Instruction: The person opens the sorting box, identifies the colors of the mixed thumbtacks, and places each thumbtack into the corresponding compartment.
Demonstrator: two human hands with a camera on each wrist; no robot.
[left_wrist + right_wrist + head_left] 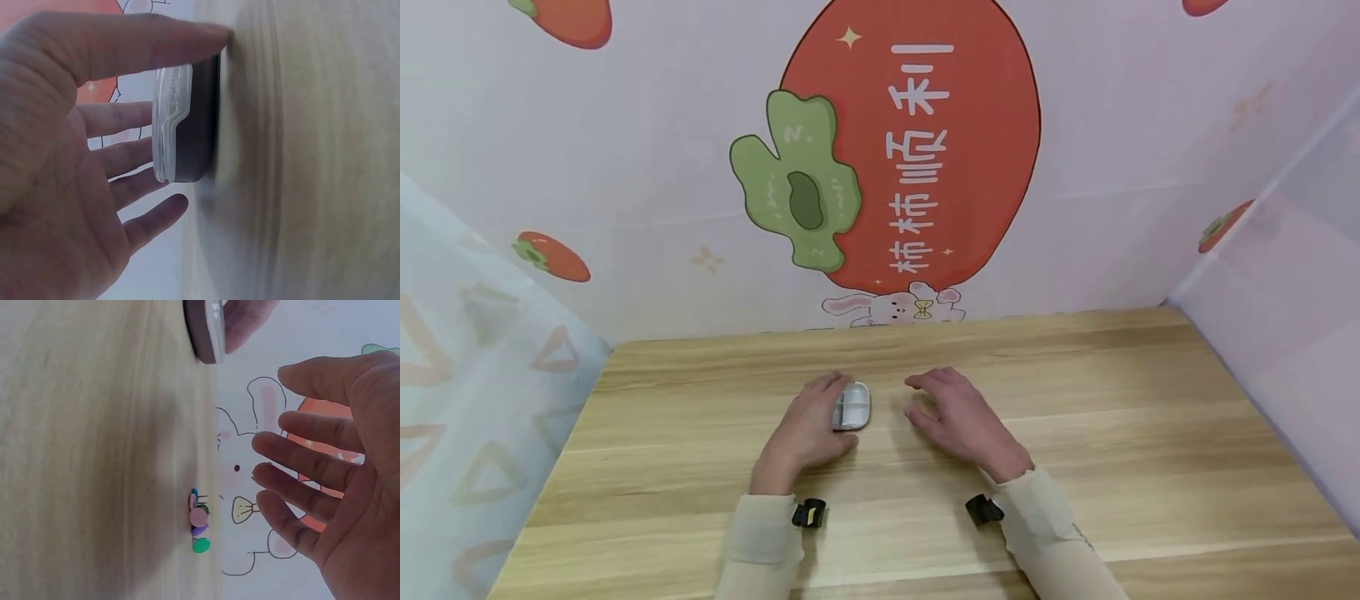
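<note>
A small case (856, 406) with a pale, divided top lies on the table left of centre. In the left wrist view, the case (195, 128) has a clear lid over a dark base. My left hand (805, 423) is around its left side, thumb near and fingers far, all fairly straight; whether they touch it is hard to tell. To the right, my right hand (958, 417) hovers with fingers spread and nothing held. In the right wrist view, coloured thumbtacks (199, 517) lie in a small cluster beyond that hand; I cannot make them out in the head view.
The wood-grain table (1112, 450) meets a printed backdrop (1097, 208) at its far edge. Pale cloth panels (467, 392) stand along both sides. A small black wrist device (809, 512) is at the left cuff, another (983, 510) at the right.
</note>
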